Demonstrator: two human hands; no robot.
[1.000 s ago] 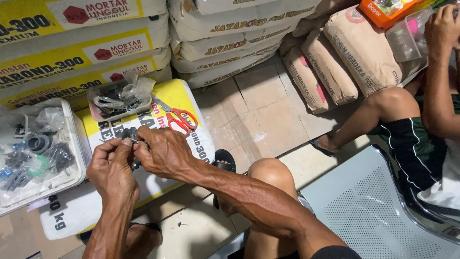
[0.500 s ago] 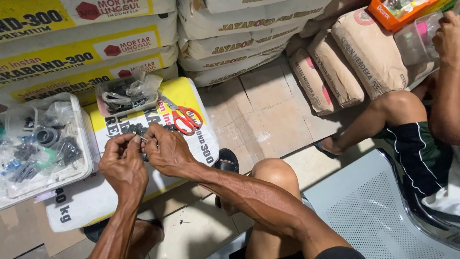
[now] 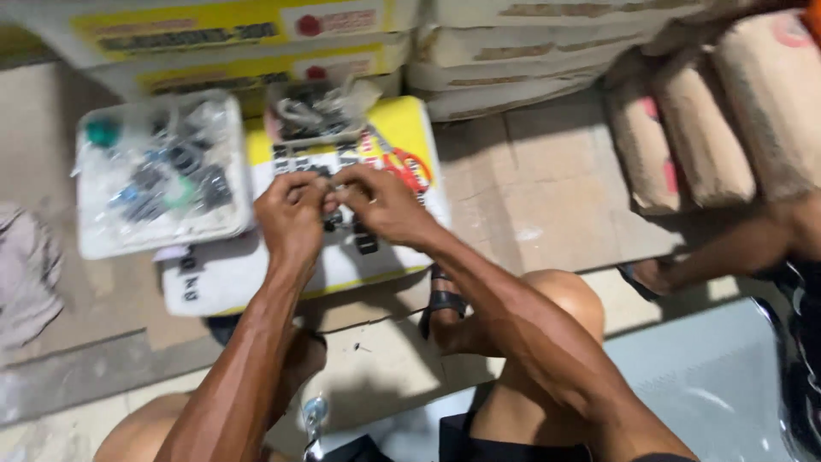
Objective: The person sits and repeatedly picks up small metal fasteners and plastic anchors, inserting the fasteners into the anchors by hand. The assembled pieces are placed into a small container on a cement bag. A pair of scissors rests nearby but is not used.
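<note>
Hands [image 3: 291, 214] [image 3: 385, 204] clenched on small black part [image 3: 332, 219] (blurred), parts tray [image 3: 94, 231] beside.

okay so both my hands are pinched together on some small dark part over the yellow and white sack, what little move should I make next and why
Probably keep both hands low over the sack while you finish working the small dark part. Your left hand and right hand meet fingertip to fingertip on it, and the picture is too blurred to show its state. Over the sack, a slipped piece would likely land near the open bag of parts.
</note>
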